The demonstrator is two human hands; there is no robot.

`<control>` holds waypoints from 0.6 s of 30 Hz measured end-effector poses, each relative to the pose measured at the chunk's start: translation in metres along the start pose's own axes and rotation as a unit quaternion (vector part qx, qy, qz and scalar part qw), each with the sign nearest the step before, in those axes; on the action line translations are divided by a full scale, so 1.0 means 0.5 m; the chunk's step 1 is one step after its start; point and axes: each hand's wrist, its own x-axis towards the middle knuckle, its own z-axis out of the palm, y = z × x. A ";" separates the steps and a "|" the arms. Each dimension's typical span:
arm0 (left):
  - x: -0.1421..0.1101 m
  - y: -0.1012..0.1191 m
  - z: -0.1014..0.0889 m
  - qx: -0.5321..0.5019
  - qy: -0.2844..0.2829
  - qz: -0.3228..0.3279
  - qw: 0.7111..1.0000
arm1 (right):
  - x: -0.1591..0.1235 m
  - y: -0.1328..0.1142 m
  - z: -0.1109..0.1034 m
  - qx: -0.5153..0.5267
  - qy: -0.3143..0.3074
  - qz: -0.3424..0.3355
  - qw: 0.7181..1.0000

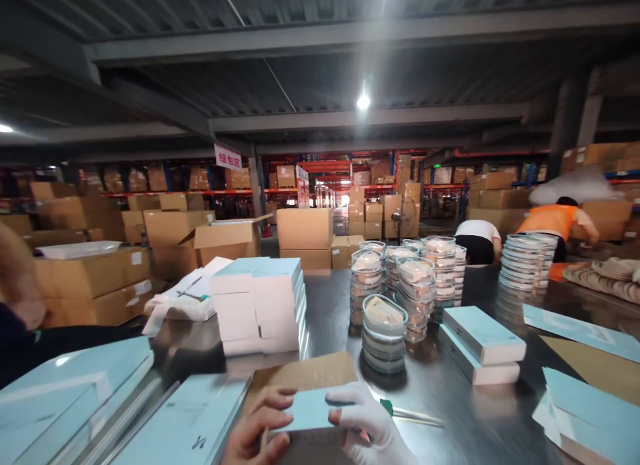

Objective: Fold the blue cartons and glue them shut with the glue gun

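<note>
At the bottom edge both my hands grip a small light-blue box point(311, 412) over a brown cardboard sheet point(305, 372). My bare left hand point(257, 428) curls its fingers round the box's left end. My right hand point(373, 425), in a white glove, clamps the box's right end. A green-handled tool point(407, 415) lies on the metal table point(440, 392) just right of the gloved hand.
Stacks of white and blue boxes point(260, 305) stand ahead, and stacks of clear lidded round containers point(400, 285) fill the table's middle. Flat blue boxes point(483, 342) lie to the right. A person's arm point(20, 305) is at left. Two people bend over far right among cardboard cartons.
</note>
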 end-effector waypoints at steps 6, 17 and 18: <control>0.097 0.127 -0.014 0.108 -0.191 -0.068 0.973 | 0.058 -0.009 0.008 -0.103 -0.097 0.010 0.990; 0.028 -0.026 -0.081 0.027 0.236 -0.207 0.949 | 0.151 0.290 -0.340 -0.565 -0.003 0.219 0.795; 0.009 -0.050 -0.068 0.009 0.227 -0.228 0.947 | 0.155 0.295 -0.343 -0.567 0.004 0.207 0.797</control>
